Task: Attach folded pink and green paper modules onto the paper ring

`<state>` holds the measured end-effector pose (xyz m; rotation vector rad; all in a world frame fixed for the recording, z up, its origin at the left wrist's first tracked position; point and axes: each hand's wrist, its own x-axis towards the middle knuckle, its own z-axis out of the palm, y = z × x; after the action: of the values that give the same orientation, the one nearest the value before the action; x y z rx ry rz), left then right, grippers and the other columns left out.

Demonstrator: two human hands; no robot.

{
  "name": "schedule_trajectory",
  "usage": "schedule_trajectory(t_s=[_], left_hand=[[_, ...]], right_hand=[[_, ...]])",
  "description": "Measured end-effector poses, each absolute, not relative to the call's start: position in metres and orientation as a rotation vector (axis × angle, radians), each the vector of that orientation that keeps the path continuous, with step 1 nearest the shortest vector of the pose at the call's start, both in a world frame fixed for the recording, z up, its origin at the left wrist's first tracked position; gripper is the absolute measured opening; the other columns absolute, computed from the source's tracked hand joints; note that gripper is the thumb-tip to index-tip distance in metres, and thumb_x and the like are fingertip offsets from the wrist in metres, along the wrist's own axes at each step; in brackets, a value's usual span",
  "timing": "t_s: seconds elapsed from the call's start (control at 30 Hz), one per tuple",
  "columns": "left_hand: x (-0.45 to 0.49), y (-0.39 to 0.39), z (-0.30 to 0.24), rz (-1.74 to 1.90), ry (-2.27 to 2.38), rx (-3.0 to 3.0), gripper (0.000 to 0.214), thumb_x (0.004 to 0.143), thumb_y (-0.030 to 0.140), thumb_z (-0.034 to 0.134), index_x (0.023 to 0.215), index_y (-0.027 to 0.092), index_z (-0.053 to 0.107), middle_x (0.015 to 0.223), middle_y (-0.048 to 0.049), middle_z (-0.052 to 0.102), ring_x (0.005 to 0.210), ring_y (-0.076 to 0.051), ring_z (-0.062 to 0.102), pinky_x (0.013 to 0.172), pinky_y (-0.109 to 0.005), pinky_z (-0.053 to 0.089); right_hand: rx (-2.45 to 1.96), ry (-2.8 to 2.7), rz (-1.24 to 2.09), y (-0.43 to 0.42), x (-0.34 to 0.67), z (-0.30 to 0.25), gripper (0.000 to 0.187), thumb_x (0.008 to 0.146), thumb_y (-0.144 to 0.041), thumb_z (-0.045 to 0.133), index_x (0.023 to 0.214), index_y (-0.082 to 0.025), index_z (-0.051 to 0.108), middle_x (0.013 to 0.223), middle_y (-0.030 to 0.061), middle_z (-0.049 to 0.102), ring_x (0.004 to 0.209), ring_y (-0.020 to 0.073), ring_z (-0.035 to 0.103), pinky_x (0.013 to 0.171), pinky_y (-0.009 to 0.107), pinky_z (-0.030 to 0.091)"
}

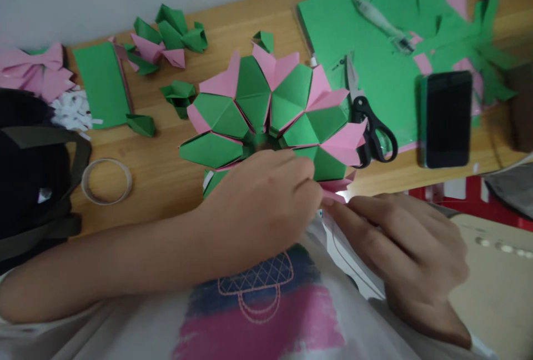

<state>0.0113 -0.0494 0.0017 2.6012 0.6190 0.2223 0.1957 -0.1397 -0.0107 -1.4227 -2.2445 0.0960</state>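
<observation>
A ring-shaped paper flower (254,93) of green folded petals with pink pointed tips lies at the front edge of the table. My left hand (266,199) is closed at its near side, covering that part of the ring; its fingertips are hidden. My right hand (400,249) is closed at the lower right of the ring, index finger stretched to a pink paper piece (334,195) that it pinches. Whether this piece is joined to the ring is hidden behind my left hand.
Black-handled scissors (372,121) and a phone (447,118) lie to the right. Green sheets (333,21) carry a pen-like cutter (381,21). Loose folded pieces (166,38), a tape roll (106,181) and a dark bag (33,171) are at left.
</observation>
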Motion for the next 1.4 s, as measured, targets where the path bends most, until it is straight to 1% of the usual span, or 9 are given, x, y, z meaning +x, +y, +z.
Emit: schedule_trajectory(t_s=[0.07, 0.13, 0.3, 0.47, 0.73, 0.9, 1.13, 1.3, 1.4], left_hand=[[0.012, -0.052, 0.001, 0.291, 0.564, 2.774, 0.032, 0.096, 0.009, 0.037, 0.077, 0.016, 0.062, 0.077, -0.0062, 0.063, 0.071, -0.021, 0.055, 0.064, -0.035, 0.043], [0.013, -0.053, -0.001, 0.344, 0.586, 2.807, 0.033, 0.097, 0.011, 0.035, 0.078, 0.017, 0.061, 0.076, -0.006, 0.062, 0.07, -0.02, 0.054, 0.063, -0.034, 0.043], [0.009, -0.048, -0.009, 0.211, 0.693, 2.571, 0.028, 0.099, 0.015, 0.04, 0.085, 0.015, 0.064, 0.086, -0.0042, 0.064, 0.083, -0.018, 0.058, 0.075, -0.032, 0.049], [0.003, -0.048, -0.005, 0.269, 0.665, 2.472, 0.023, 0.099, 0.015, 0.046, 0.091, 0.015, 0.067, 0.091, -0.0035, 0.065, 0.086, -0.018, 0.058, 0.079, -0.031, 0.047], [0.001, -0.05, -0.001, 0.291, 0.601, 2.523, 0.026, 0.099, 0.013, 0.042, 0.094, 0.014, 0.068, 0.09, -0.0044, 0.066, 0.083, -0.019, 0.056, 0.077, -0.032, 0.045], [0.001, -0.049, -0.002, 0.283, 0.595, 2.554, 0.03, 0.101, 0.015, 0.038, 0.092, 0.015, 0.068, 0.091, -0.0034, 0.067, 0.083, -0.018, 0.057, 0.077, -0.031, 0.046], [0.004, -0.051, -0.003, 0.344, 0.654, 2.517, 0.028, 0.1, 0.018, 0.041, 0.092, 0.017, 0.068, 0.087, -0.0034, 0.067, 0.082, -0.018, 0.06, 0.075, -0.032, 0.049], [0.004, -0.051, -0.005, 0.332, 0.693, 2.484, 0.027, 0.097, 0.013, 0.045, 0.086, 0.016, 0.069, 0.086, -0.0037, 0.067, 0.083, -0.018, 0.061, 0.076, -0.033, 0.051], [0.005, -0.051, -0.006, 0.325, 0.706, 2.46, 0.026, 0.097, 0.015, 0.046, 0.083, 0.019, 0.067, 0.088, -0.0022, 0.067, 0.084, -0.016, 0.062, 0.078, -0.031, 0.051]], right_hand=[[-1.424, -2.226, 0.078, -0.14, 0.195, -0.012, 0.009, 0.085, -0.005, 0.064, 0.085, -0.013, 0.069, 0.077, 0.0052, 0.07, 0.063, 0.0148, 0.061, 0.054, 0.032, 0.043], [-1.422, -2.213, 0.074, -0.139, 0.195, -0.012, 0.008, 0.085, -0.005, 0.065, 0.084, -0.012, 0.069, 0.076, 0.0047, 0.07, 0.063, 0.0148, 0.06, 0.054, 0.032, 0.043], [-1.447, -2.256, 0.116, -0.139, 0.198, -0.007, 0.011, 0.085, -0.006, 0.065, 0.091, -0.014, 0.069, 0.08, 0.0041, 0.071, 0.065, 0.0145, 0.061, 0.055, 0.03, 0.044], [-1.464, -2.233, 0.1, -0.139, 0.197, -0.008, 0.011, 0.085, -0.008, 0.066, 0.092, -0.015, 0.069, 0.079, 0.0035, 0.071, 0.064, 0.014, 0.061, 0.055, 0.03, 0.044], [-1.337, -2.196, -0.014, -0.136, 0.198, -0.018, 0.009, 0.086, -0.009, 0.065, 0.086, -0.016, 0.07, 0.075, 0.0018, 0.069, 0.058, 0.0117, 0.058, 0.049, 0.029, 0.041], [-1.45, -2.214, 0.111, -0.137, 0.197, -0.012, 0.01, 0.082, -0.007, 0.069, 0.088, -0.014, 0.071, 0.079, 0.0045, 0.071, 0.064, 0.0143, 0.061, 0.054, 0.03, 0.044], [-1.446, -2.24, 0.109, -0.138, 0.198, -0.009, 0.011, 0.085, -0.007, 0.064, 0.087, -0.015, 0.071, 0.079, 0.0036, 0.07, 0.063, 0.0141, 0.061, 0.054, 0.03, 0.044], [-1.45, -2.259, 0.144, -0.139, 0.199, -0.009, 0.012, 0.089, -0.009, 0.061, 0.093, -0.018, 0.068, 0.08, 0.0024, 0.071, 0.065, 0.0133, 0.061, 0.056, 0.029, 0.045], [-1.447, -2.247, 0.123, -0.139, 0.2, -0.01, 0.01, 0.089, -0.009, 0.06, 0.092, -0.016, 0.067, 0.079, 0.0034, 0.07, 0.066, 0.0137, 0.061, 0.056, 0.03, 0.045]])
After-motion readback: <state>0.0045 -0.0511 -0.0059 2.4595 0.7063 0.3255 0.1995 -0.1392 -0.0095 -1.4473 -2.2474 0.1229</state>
